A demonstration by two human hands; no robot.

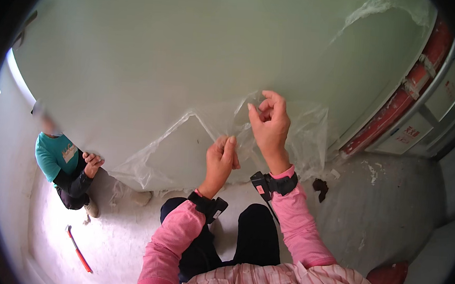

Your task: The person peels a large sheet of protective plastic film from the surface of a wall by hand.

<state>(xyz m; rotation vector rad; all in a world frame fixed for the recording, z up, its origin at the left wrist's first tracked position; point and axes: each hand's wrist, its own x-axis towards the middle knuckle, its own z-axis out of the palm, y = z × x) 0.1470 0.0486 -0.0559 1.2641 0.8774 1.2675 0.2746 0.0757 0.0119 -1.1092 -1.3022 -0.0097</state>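
A thin sheet of clear plastic film (311, 136) hangs in folds against the lower part of a pale green-grey wall (217, 54). My left hand (221, 161) pinches a gathered fold of this film between thumb and fingers, low on the wall. Above and right of it, my right hand (270, 121) is raised with curled fingers, its thumb and index finger apart beside a loose film edge; no film shows clearly gripped in it. The film's crumpled edge runs down left towards the floor. Another strip of film (373, 7) clings to the wall at the upper right.
A co-worker in a teal shirt (54, 153) crouches at the left by the wall. A red-handled tool (79, 252) lies on the floor (125, 245). Red pipes (396, 108) and a metal-framed cabinet (410, 133) stand right. A dark scrap (321, 188) and a red bag-like object (388, 278) lie on the floor.
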